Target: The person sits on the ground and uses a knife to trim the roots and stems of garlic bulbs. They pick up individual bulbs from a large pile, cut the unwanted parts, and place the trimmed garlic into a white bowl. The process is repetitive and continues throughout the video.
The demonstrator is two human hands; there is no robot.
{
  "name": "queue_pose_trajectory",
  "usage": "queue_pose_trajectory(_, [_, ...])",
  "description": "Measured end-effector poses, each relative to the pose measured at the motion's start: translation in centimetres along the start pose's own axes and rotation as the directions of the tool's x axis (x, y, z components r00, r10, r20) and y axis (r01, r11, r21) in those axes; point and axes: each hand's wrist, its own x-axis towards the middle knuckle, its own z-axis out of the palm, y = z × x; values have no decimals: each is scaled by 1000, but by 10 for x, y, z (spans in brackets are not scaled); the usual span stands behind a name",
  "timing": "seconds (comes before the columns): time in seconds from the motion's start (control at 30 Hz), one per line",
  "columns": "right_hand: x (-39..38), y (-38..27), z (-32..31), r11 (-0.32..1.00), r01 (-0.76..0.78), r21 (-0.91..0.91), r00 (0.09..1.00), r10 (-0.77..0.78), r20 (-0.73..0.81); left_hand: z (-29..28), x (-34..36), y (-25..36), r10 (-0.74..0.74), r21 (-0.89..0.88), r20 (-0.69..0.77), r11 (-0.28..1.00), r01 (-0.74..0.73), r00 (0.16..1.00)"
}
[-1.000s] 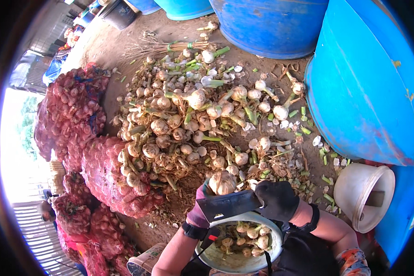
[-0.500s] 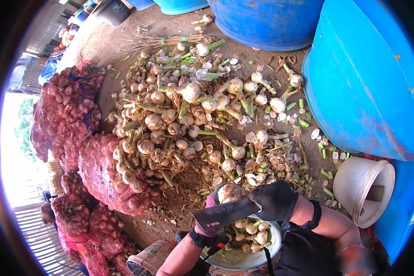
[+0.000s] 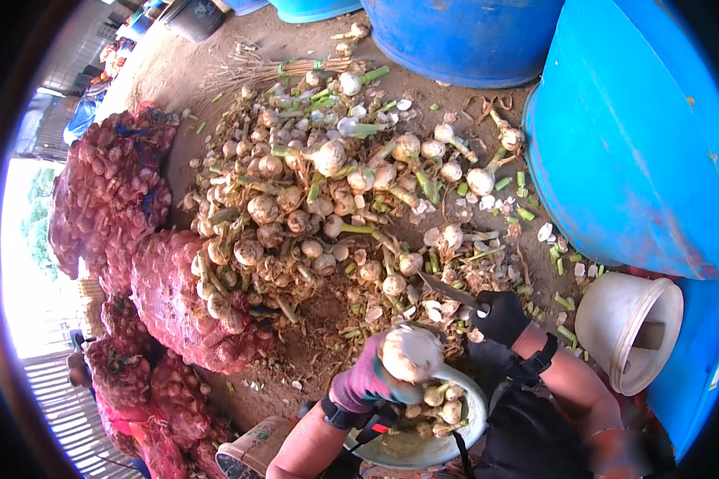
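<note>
Far left on my feed: red net sacks (image 3: 112,191) of bulbs piled on the dirt floor (image 3: 176,76), walling off that side. Small bucket (image 3: 252,443) beside my left forearm. Up top, dark bucket (image 3: 192,20), then a bundle of thin sticks (image 3: 256,72). Big garlic heap (image 3: 268,211) fills the floor ahead, stalks on, spreading right into loose peel and green stem bits. My left hand (image 3: 363,375), gloved, is curled around one garlic bulb (image 3: 411,353), pale face up, above the bowl's far-left edge; together they block part of the bowl (image 3: 411,455), which has small bulbs inside. My right hand (image 3: 499,318), black glove, is closed on a knife (image 3: 451,294), blade angled up-left, clear of the bulb. Blue barrel (image 3: 463,40) behind. White bucket (image 3: 615,331) on its side crowds my right forearm; big light-blue tub (image 3: 639,152) shuts off the far right.
</note>
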Motion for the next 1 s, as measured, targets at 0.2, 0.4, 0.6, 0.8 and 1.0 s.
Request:
queue_pose_trajectory(0.2, [-7,-72,-38,840,322,436,910,-402,103,-12,14,-14,66,-581,-302,778,-239,951])
queue_pose_trajectory(0.4, [-14,-79,-16,864,231,447,911,-353,211,8,32,-5,-15,-805,-493,387,-450,870])
queue_pose_trajectory(0.6, [0,-84,-12,923,41,383,998,-59,37,13,29,-20,-53,-797,-507,409,-445,860])
queue_pose_trajectory(0.8, [3,-71,-1,898,-88,431,996,65,68,25,21,-33,-113,-716,-560,565,-410,821])
queue_pose_trajectory(1.0, [-6,-28,29,957,-281,65,859,221,461,24,8,-5,60,-710,-493,549,-441,868])
